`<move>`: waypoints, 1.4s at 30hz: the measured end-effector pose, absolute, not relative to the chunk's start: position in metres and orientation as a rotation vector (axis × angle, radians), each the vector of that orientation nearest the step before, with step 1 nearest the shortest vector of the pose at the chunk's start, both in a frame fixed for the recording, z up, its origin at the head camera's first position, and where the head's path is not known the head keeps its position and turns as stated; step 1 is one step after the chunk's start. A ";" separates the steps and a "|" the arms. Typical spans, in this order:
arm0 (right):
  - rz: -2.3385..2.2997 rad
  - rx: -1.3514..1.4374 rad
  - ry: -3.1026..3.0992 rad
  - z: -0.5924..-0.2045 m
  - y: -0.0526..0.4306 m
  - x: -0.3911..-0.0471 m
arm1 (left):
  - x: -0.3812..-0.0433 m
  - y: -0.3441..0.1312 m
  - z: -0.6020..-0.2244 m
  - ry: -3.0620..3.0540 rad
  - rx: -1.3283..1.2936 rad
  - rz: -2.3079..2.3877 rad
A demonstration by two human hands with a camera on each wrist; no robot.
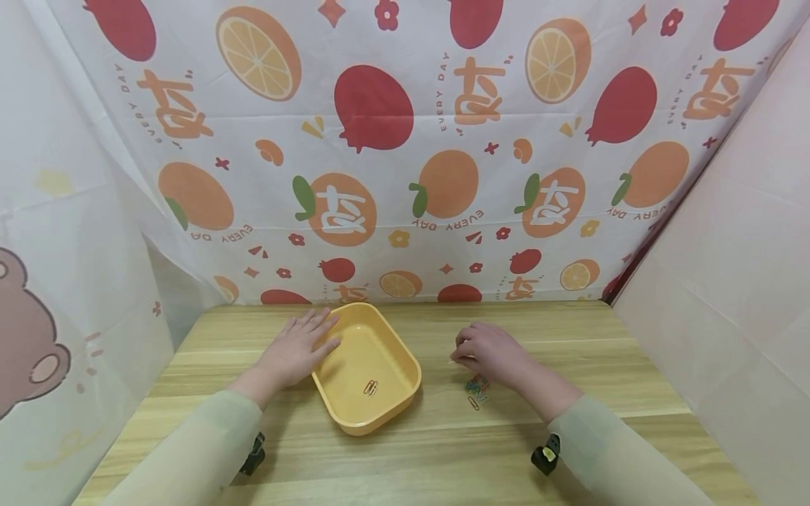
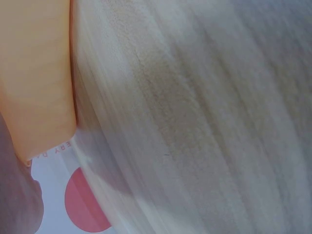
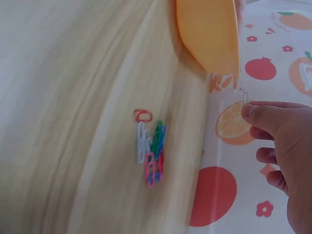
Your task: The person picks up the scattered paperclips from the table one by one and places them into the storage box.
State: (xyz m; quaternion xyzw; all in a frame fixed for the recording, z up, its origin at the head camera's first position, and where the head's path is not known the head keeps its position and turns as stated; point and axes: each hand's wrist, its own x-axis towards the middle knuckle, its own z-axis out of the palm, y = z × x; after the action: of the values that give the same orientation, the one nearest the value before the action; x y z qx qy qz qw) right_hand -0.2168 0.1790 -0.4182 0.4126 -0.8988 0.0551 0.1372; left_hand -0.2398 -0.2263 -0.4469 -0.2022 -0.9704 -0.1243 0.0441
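A yellow tray (image 1: 363,351) with raised walls stands on the table, a few paper clips (image 1: 370,388) lying on its floor. My left hand (image 1: 294,355) rests with fingers spread over the tray's left rim. To the right of the tray, my right hand (image 1: 493,353) is raised above the table. Its thumb and index finger pinch a pale paper clip (image 3: 245,98), whose looped end sticks out past the fingertips. Close by lies a small pile of coloured paper clips (image 3: 153,156) in red, white, green, blue and pink. The left wrist view shows only the tray's outer wall and part of the hand.
The wooden table (image 1: 443,457) runs back to a fruit-printed cloth (image 1: 405,176) hanging behind it. Pale cloth hangs at both sides. A black device (image 1: 545,455) is on the right wrist, and another (image 1: 253,455) is on the left.
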 end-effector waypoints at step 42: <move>0.014 1.578 -2.420 -0.399 0.061 -0.222 | -0.240 -0.227 -0.448 -2.967 -0.612 -0.361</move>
State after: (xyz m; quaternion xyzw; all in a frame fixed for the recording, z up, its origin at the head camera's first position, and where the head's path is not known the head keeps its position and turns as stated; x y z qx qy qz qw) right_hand -0.2219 0.0614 -0.3990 0.5418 -0.8310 0.0047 0.1259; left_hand -0.2397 -0.2265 -0.4478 -0.2003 -0.9715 -0.1182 0.0452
